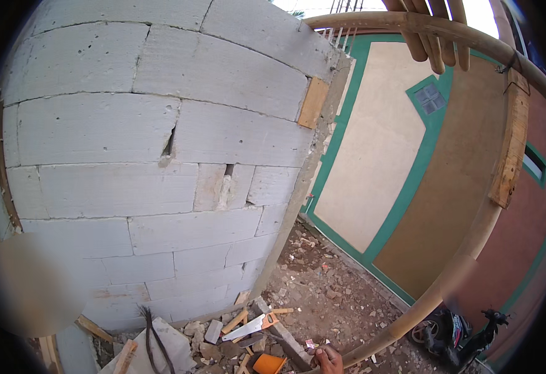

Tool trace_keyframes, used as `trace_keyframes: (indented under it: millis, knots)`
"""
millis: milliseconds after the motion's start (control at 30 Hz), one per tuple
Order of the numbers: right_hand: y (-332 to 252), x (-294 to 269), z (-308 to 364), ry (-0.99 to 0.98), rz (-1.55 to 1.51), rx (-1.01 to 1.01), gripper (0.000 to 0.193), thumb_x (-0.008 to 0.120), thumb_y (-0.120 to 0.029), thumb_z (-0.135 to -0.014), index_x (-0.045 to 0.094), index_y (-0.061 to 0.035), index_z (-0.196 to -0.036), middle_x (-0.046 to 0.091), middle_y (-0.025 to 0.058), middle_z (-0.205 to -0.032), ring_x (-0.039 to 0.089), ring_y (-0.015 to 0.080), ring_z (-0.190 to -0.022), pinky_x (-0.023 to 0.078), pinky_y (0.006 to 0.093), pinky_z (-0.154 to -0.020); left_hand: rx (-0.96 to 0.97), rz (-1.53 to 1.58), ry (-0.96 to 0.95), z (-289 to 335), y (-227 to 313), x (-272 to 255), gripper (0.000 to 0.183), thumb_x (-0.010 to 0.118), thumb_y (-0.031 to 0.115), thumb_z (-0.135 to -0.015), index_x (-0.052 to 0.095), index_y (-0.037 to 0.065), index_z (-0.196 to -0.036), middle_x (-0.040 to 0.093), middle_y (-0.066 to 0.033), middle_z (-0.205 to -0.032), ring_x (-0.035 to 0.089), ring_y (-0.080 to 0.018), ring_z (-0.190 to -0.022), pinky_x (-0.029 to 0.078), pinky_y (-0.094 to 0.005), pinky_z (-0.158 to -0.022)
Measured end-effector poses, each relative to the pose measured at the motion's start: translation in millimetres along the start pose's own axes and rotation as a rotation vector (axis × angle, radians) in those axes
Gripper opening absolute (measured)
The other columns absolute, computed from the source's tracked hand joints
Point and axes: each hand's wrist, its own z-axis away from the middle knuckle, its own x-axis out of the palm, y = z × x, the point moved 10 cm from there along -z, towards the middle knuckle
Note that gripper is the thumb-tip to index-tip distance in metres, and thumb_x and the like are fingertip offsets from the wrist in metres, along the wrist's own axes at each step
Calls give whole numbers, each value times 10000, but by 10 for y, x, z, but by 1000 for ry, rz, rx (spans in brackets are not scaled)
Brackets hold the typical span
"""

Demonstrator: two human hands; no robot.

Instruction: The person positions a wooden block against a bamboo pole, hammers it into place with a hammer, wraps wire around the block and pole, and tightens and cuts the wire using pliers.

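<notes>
At the lower edge, my right hand is closed round a long bamboo pole. From there the pole curves up and to the right. My left hand does not show. Just left of the hand, on the ground, is an orange container, partly cut off by the frame edge. A handsaw with a pale blade and orange handle rests among wood scraps and rubble beyond it.
A wall of pale lightweight blocks fills the left. Bamboo poles cross overhead, with a wooden plank tied at the right. A parked motorbike stands beyond the pole. Dark cables hang low left; rubble covers the ground.
</notes>
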Motion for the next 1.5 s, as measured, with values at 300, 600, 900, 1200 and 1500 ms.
trace_keyframes:
  millis: [300,600,900,1200,1500]
  knots:
    - [380,354,159,-12,463,-150,399,402,-368,-1033,635,-56,-1118,631,111,-913,572,250,-789,478,422,-732,313,479,290,-289,1336,-2382,248,645,198,-882,592,59,-1081,635,-117,-939,625,-244,-829,473,-410,-744]
    - [165,527,143,-26,30,56,391,408,-362,-1019,629,-52,-1112,617,109,-880,563,256,-747,480,446,-680,888,619,367,638,3136,-3487,371,620,248,-924,558,49,-1231,615,-159,-1106,605,-272,-992,468,-422,-860]
    - [555,344,4,123,-831,573,366,433,-356,-994,628,-56,-1066,599,98,-827,550,241,-704,472,442,-612,1055,269,687,1291,3423,-3466,493,596,298,-967,524,39,-1381,595,-200,-1273,586,-299,-1154,462,-434,-976]
    - [-422,127,-347,246,-1169,509,253,390,-199,-955,286,-141,-731,248,-12,-590,192,102,-479,156,298,-418,502,997,-402,547,3080,-3116,652,630,376,-940,422,26,-1450,493,-248,-1406,459,-385,-1312,365,-439,-1104]
    - [-922,149,-317,208,-1460,395,239,441,-234,-1002,437,-122,-791,396,23,-662,376,158,-573,348,331,-562,461,1021,-596,9,2561,-2922,533,671,290,-931,492,43,-1369,581,-162,-1258,561,-278,-1107,488,-405,-961]
